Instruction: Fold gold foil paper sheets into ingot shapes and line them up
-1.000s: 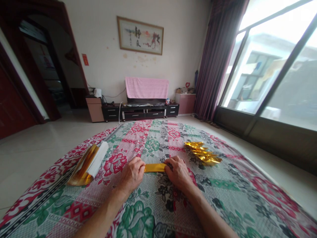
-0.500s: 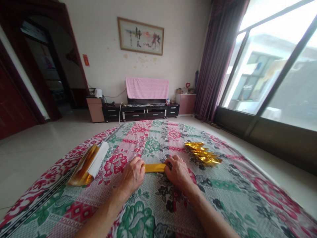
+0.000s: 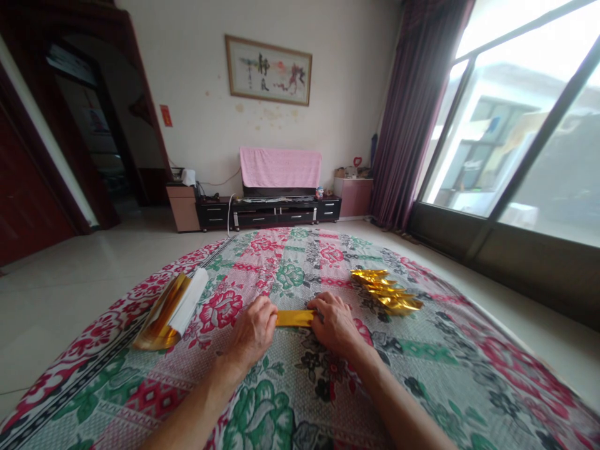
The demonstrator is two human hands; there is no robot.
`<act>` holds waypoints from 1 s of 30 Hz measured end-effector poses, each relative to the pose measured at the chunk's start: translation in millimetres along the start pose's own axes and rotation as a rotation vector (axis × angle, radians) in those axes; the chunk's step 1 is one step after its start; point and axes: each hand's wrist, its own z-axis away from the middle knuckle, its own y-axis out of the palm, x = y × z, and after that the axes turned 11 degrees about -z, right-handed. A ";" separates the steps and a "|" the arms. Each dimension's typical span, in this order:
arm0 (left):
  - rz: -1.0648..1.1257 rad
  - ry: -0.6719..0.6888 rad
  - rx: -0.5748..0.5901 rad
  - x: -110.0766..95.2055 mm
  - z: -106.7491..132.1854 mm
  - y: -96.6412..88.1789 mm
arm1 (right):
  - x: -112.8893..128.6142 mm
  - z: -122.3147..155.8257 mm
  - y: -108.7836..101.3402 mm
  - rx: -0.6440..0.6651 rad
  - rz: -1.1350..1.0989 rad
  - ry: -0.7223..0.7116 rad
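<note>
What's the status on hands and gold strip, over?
Left hand and right hand: each gripping one end. Gold strip: spanning between them, over patterned cloth. Nothing seen in the way; folded gold pieces apart, off right.

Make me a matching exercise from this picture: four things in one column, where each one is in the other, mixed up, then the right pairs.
Things:
1. gold strip
2. folded gold pieces
3. gold and white sheets
4. pink towel

Places:
A. on the cloth, to the right of the right hand
B. below the framed picture
C. between the two hands
D. on the cloth, to the left of the left hand

Right pairs: 1-C, 2-A, 3-D, 4-B
</note>
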 end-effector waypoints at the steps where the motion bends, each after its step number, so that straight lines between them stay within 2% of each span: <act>1: -0.032 -0.018 -0.003 -1.0 0.3 -0.7 | -0.2 -0.1 0.4 0.003 -0.004 -0.006; 6: -0.223 -0.107 0.046 -5.1 1.6 -5.0 | 4.1 -0.5 -1.3 0.013 0.003 0.008; 12: -0.294 -0.151 0.099 -12.0 2.3 -9.2 | 12.2 0.5 -7.1 0.082 -0.003 0.028; 18: -0.284 -0.165 0.123 -20.3 2.8 -14.0 | 16.2 -2.3 -12.3 0.181 -0.103 0.113; 24: -0.239 -0.191 0.149 -19.5 2.3 -13.2 | 24.0 -2.1 -15.5 0.263 -0.183 0.176; 30: -0.156 -0.216 0.131 -16.9 0.3 -9.5 | 34.0 2.5 -9.0 0.227 -0.071 0.145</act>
